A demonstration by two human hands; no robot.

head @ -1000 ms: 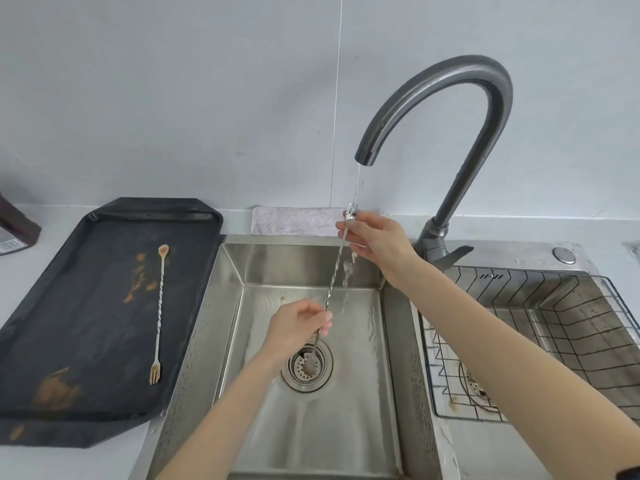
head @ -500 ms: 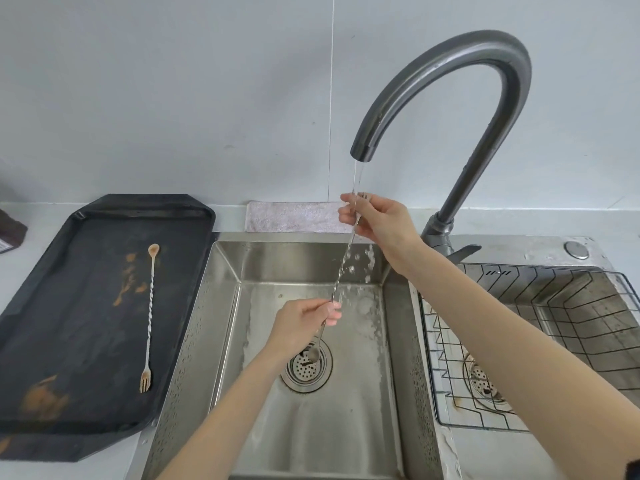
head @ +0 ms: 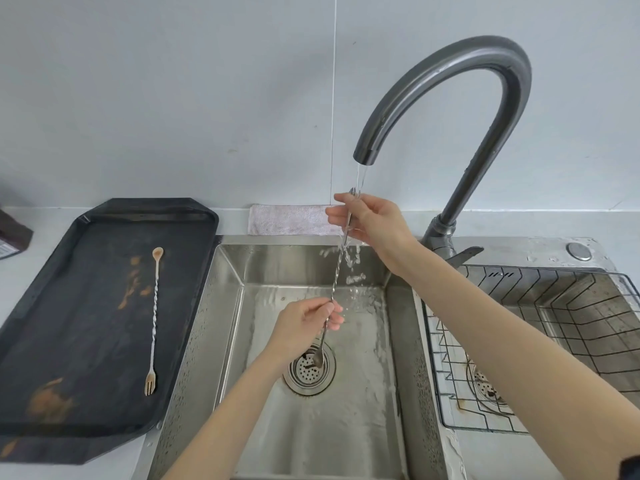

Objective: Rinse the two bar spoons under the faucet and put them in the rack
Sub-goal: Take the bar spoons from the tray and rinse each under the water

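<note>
A long twisted steel bar spoon (head: 337,268) stands almost upright under the running dark grey faucet (head: 450,84). My right hand (head: 374,226) pinches its upper end just below the spout, where water hits it. My left hand (head: 304,323) grips its lower shaft above the drain, with the bowl end hanging over the strainer. A second bar spoon (head: 154,317), stained brown, lies lengthwise on the black tray (head: 52,306), fork end toward me. The black wire rack (head: 540,341) sits in the right basin, with nothing seen in it.
The steel sink basin (head: 346,427) holds splashing water around its drain strainer (head: 309,370). A folded pale cloth (head: 287,220) lies behind the sink. A dark box (head: 12,235) sits at the far left. The tray carries brown smears.
The spoon stays under the stream, both hands holding it much as before. My view has shifted, so the faucet and sink sit differently in frame. Water splashes lower along the shaft.
</note>
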